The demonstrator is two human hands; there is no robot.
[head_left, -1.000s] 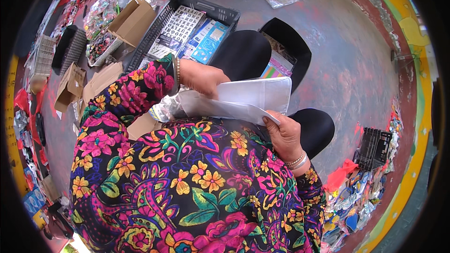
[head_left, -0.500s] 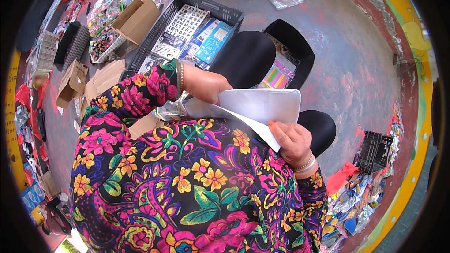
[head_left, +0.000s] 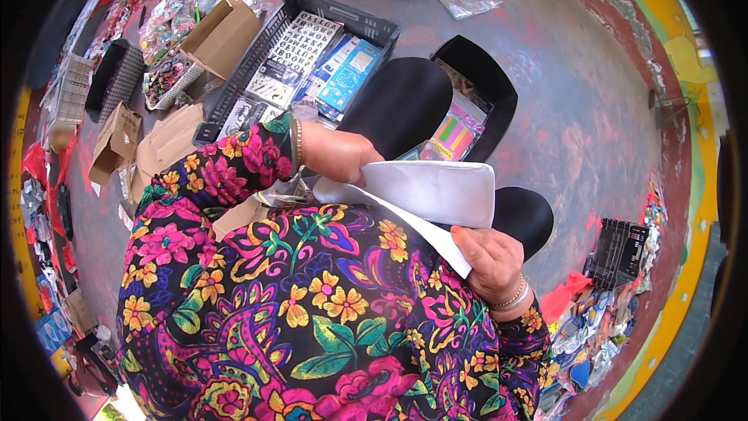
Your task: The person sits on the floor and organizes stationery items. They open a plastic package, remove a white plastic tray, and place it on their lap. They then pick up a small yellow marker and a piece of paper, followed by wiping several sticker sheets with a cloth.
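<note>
Across my lap lies a glossy white sheet [head_left: 436,191] with rounded corners. My left hand [head_left: 341,154] is closed on its left end, thumb on top. A thinner white flap [head_left: 428,235] stands apart from the sheet along the near side, and the two meet near my left hand. My right hand [head_left: 492,263] pinches the flap's right end between thumb and fingers. Crinkled clear plastic [head_left: 288,191] shows under my left wrist. What lies beneath the sheet is hidden.
Ahead sits a dark plastic crate [head_left: 382,30] of stencil sheets and flat packets. Beyond my knees is a black bin [head_left: 506,105] with colourful packets. Cardboard boxes [head_left: 222,37] stand at left; a black basket [head_left: 619,253] and a heap of scraps [head_left: 588,359] lie at right.
My right hand has moved slightly toward me with the flap's end, and the gap between flap and sheet looks a little wider. My left hand keeps its grip. The whole view has shifted slightly.
</note>
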